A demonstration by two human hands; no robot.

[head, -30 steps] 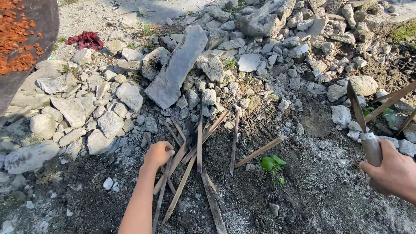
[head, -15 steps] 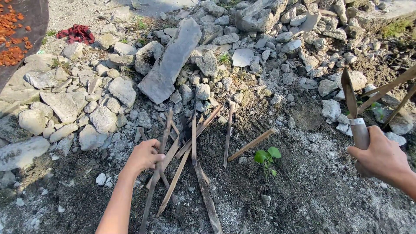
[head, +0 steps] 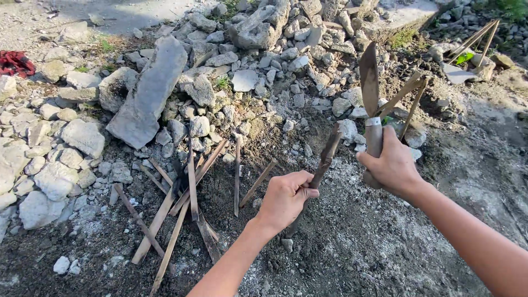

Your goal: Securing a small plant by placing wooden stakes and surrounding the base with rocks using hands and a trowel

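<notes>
L hand (head: 286, 199): fist wrapped round a dark wooden stake (head: 320, 170), held upright-ish w/ its lower end down at the soil (head: 352, 247)

R hand (head: 391, 165): fingers clamped on the handle of a big knife (head: 369, 91), blade pointing up & away

gap: the two hands are near each other, stake top sits just beside the knife handle (that's the sketchy bit imo)

risk 1: any chop or shave at the stake w/ the blade this near and the L knuckles are right in the path, esp. since the grip is mid-stake

risk 2: stake looks thin & weathered, could split or twist in the fist under a hit

risk 3: footing. loose rubble (head: 82, 137) and the scattered stake pile (head: 187, 203) on the ground are both easy to trip on w/ a bare blade in hand

other: tripod of sticks (head: 410, 96) behind the knife, could snag the blade on a backswing
</notes>
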